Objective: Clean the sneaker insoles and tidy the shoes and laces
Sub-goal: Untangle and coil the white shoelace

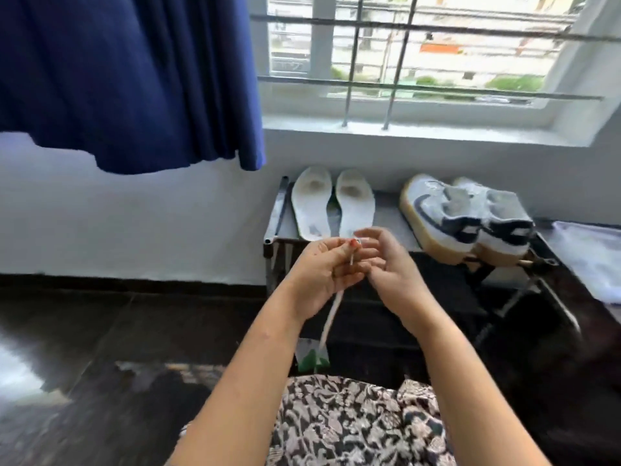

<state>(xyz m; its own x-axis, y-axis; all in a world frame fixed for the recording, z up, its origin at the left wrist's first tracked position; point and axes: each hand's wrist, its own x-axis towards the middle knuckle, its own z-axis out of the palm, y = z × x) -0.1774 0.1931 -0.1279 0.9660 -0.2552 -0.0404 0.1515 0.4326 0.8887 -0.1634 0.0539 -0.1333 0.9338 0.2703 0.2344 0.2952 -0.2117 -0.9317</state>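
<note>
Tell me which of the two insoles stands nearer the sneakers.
The right insole; only a bare gap of rack separates it from the sneakers, while the left insole stands by the rack's outer rail.

Lace (331, 317): off-white, plain, seen below the left hand (322, 274). Thumbnail (353, 243) on that hand: red polish.
Insoles (311, 203), just beyond both hands: white, each with a beige-grey smudge at the far end and grey marks at the near end.
Sneakers (437, 216), beyond the right hand (386, 264) and out to its side: white, navy swoosh and heel panels, tan soles.
Curtain (134, 79), high up past the left hand: solid navy.
Wall (134, 223): white. Floor (117, 331): near-black.
Garment (353, 425), below the wrists: black-and-cream floral print.
Window bars (396, 85): grey.
</note>
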